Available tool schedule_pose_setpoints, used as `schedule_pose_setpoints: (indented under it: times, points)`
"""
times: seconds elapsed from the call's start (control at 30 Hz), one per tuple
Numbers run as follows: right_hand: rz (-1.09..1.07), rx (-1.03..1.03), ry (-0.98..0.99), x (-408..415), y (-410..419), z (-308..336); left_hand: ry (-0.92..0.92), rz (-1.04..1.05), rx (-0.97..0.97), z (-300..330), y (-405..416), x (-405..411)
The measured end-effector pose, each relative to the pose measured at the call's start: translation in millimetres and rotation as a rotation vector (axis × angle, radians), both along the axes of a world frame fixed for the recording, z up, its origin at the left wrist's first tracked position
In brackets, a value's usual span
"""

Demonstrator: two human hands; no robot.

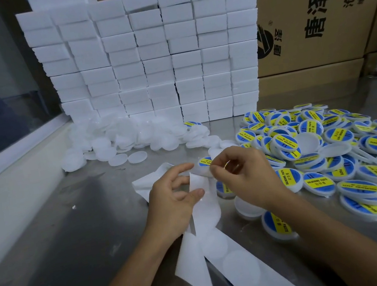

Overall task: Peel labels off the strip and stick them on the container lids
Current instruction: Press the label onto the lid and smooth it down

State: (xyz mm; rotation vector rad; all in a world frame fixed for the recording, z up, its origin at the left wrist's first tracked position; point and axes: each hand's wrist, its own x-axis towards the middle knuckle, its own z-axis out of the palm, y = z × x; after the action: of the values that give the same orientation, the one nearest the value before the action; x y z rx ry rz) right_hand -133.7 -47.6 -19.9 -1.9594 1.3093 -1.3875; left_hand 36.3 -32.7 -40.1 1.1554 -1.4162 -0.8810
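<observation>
A white backing strip point(208, 215) runs from the lower middle up to my hands, with round empty patches where labels came off. My left hand point(171, 199) pinches the strip between thumb and fingers. My right hand point(238, 174) pinches the edge of a blue and yellow round label point(204, 161), which lies over a white lid point(202, 171) between the two hands. Whether the label is fully stuck down is hidden by my fingers.
Labelled lids point(345, 151) lie heaped at the right. Bare white lids point(119, 143) are piled at the back left, against a wall of stacked white blocks point(145, 58). Cardboard boxes point(309, 9) stand behind. The steel table point(73, 233) spreads to the left.
</observation>
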Motion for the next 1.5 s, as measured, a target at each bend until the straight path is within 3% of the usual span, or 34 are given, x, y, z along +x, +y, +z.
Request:
schedule_pose_setpoints:
  times: [0.3, 0.5, 0.67, 0.93, 1.2, 1.37, 1.5]
  points:
    - [-0.095, 0.269, -0.316, -5.8, -6.0, 3.8, -0.065, 0.062, 0.012, -1.4, -0.8, 0.0]
    - [-0.051, 0.493, -0.678, -9.4, -6.0, 9.3, -0.173, 0.195, -0.097, -8.8, -6.9, 2.1]
    - [0.005, 0.527, -0.805, -11.7, -5.7, 9.4, -0.374, 0.3, -0.249, -13.6, -10.9, 8.5]
    - [-0.089, 0.269, -0.659, -8.8, -5.1, 8.2, -0.483, 0.359, -0.333, -10.6, -13.7, 11.7]
    - [-0.186, -0.087, -0.21, -3.9, -4.2, 2.6, -0.366, 0.4, -0.414, -5.0, -21.5, 20.6]
    - [-0.205, -0.202, -0.17, -4.5, -4.8, 1.5, -0.223, 0.544, -0.28, 3.4, -45.1, 41.3]
    - [-0.202, -0.224, -0.18, -5.5, -6.7, 0.5, -0.312, 0.662, -0.157, 3.5, -78.5, 67.2]
